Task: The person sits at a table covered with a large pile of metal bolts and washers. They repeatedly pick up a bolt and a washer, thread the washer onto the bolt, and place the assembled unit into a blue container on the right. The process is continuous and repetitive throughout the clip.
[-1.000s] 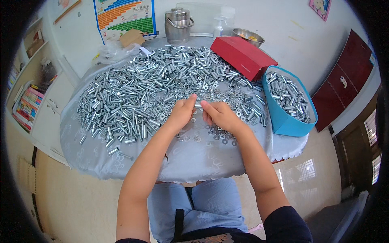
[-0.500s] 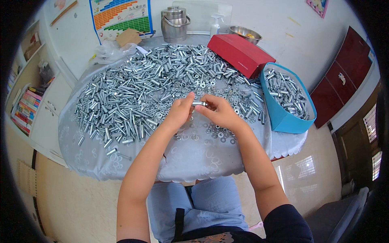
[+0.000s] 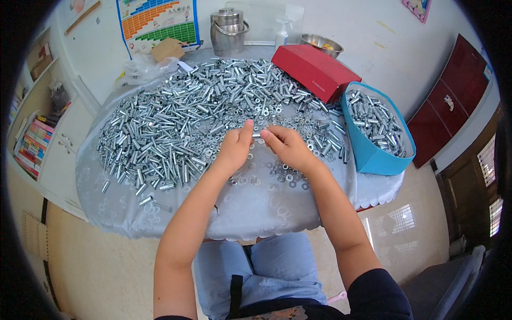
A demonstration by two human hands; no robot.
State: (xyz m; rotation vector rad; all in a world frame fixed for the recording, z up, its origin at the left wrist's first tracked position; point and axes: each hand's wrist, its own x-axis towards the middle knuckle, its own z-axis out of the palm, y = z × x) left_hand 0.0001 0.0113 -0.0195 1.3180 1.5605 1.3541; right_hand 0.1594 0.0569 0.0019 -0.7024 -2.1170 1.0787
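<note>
A short, shiny metal sleeve (image 3: pixel 257 135) lies level between my two hands, above the middle of the table. My left hand (image 3: pixel 236 147) pinches its left end, thumb pointing up. At the other end my right hand (image 3: pixel 292 149) grips it between thumb and bent fingers. My fingers cover both ends, so any bolt or nut inside cannot be made out. Below and around the hands lie loose washers and nuts (image 3: pixel 285 172). A broad heap of metal sleeves and bolts (image 3: pixel 165 125) spreads to the left and behind.
On the right stands a blue fabric bin (image 3: pixel 373 160) full of metal pieces. A red box (image 3: pixel 314 72) sits at the back right, near a steel bowl (image 3: pixel 333 48), a spray bottle (image 3: pixel 282 34) and a steel pot (image 3: pixel 228 37). A plastic bag (image 3: pixel 146 68) lies back left.
My right thumb has shifted up and over the sleeve's right end, and less of the sleeve shows there. Both hands stay in nearly the same place.
</note>
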